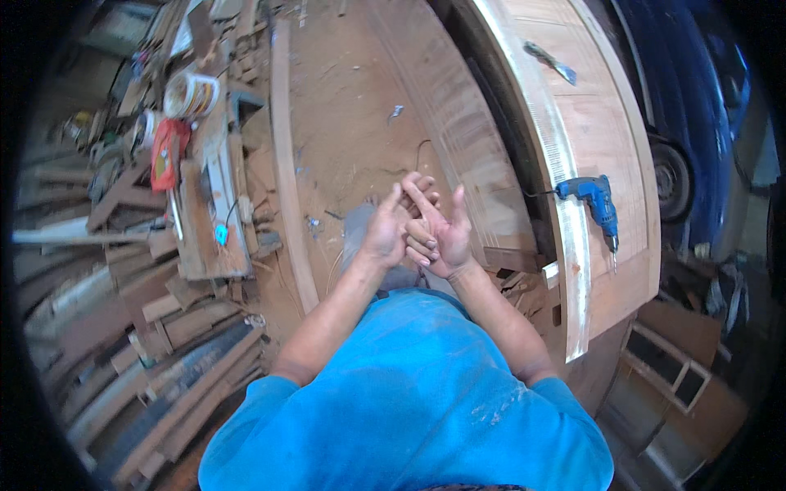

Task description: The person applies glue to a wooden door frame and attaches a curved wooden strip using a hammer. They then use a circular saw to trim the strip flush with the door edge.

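My left hand (384, 235) and my right hand (453, 237) meet in front of my body, touching each other. My right palm is turned up, its thumb and index finger stretched apart while the other fingers curl inward. The left hand's fingers reach out behind the right index finger and are partly hidden by it. No object shows in either hand. To the right, a blue power drill (596, 201) with a bit lies on a wooden panel (610, 106), nearest to my right hand. Farther along the panel lies a scraper (550, 63).
A long metal straightedge (576, 278) runs along the panel's near edge. On the left are stacked wood offcuts (164, 327), a white bucket (191, 96) and a red bag (169, 151). A long board (284, 164) lies on the dusty floor. A blue vehicle (688, 90) stands far right.
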Action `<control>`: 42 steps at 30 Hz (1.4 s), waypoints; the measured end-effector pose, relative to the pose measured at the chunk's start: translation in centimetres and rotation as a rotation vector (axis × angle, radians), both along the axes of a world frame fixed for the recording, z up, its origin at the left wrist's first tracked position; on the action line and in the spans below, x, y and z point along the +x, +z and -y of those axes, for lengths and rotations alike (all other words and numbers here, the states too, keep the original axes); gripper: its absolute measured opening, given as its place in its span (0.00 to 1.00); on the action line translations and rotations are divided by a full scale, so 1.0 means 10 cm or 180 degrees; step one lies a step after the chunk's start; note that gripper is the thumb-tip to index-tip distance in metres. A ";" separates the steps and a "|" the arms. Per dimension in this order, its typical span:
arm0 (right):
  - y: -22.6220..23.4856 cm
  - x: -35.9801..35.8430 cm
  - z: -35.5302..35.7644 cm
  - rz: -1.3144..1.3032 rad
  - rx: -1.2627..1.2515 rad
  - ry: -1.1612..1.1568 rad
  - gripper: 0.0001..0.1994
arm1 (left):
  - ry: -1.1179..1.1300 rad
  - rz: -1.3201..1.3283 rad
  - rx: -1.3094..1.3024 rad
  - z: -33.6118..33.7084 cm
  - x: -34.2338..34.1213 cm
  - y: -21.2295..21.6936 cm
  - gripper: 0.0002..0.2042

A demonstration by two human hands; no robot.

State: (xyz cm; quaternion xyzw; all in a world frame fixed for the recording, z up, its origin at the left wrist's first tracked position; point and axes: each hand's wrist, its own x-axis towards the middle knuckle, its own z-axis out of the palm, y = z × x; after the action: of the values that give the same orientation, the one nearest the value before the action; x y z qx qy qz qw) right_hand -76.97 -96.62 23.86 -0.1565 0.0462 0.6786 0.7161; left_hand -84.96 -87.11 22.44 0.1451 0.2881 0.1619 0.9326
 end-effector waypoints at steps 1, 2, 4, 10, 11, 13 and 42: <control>-0.05 -0.06 0.13 -0.0038 -0.0032 0.0070 0.50 | 0.0022 -0.0141 0.0069 0.18 -0.08 -0.06 0.22; -0.08 -0.12 0.27 -0.0076 -0.0039 0.0112 0.47 | 0.0016 -0.0287 0.0158 0.33 -0.15 -0.16 0.22; -0.15 -0.31 0.49 -0.0159 -0.0209 0.0292 0.40 | 0.0232 -0.0609 0.0147 0.62 -0.26 -0.41 0.21; -0.42 -0.78 1.02 0.1032 -0.1015 0.0908 0.26 | 0.0136 -0.1141 -0.0416 1.05 -0.85 -0.72 0.21; -0.49 -0.82 1.06 0.1518 -0.1195 0.1057 0.23 | 0.0199 -0.1334 -0.0321 1.10 -0.93 -0.72 0.21; -0.70 -0.85 1.20 0.1068 -0.2043 0.0509 0.09 | 0.0317 -0.1408 -0.0136 1.24 -1.29 -1.01 0.23; -4.04 -3.82 1.25 0.3068 -0.3108 0.2245 0.17 | -0.1492 -0.5524 0.1303 0.99 -7.25 -6.66 0.28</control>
State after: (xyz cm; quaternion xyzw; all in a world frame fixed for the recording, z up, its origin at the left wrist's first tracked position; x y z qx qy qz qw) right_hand -115.22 -109.14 -16.58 -0.7385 -0.0293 0.6262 0.2483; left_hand -157.44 -97.00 -44.17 0.4325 0.8155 -0.1489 0.3547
